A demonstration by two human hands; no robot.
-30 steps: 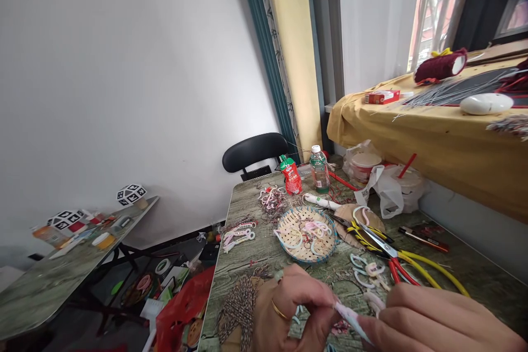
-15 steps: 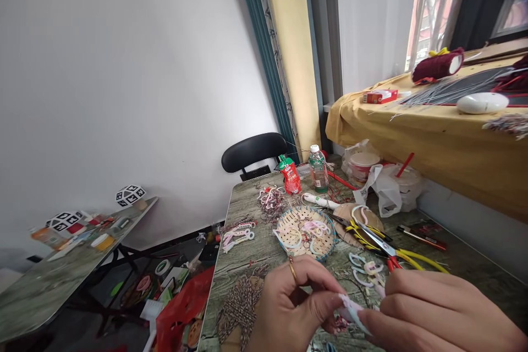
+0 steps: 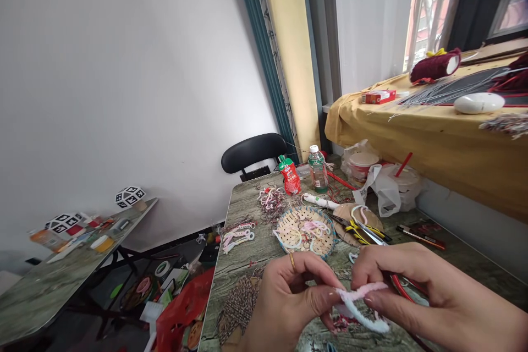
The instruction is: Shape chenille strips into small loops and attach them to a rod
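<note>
Raised right hand [image 3: 416, 291] now bends fuzzy pink-white pipe cleaner [image 3: 363, 308]

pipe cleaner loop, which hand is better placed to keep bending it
Right. The right hand pinches the free curved end of the pipe cleaner loop, while the left hand only anchors the other end in its grip.

The right hand [image 3: 429, 297] runs off the lower right edge — wrist unseen. Under its fingers [image 3: 371, 267], the red-handled pliers [image 3: 402, 286] mostly vanish.
</note>
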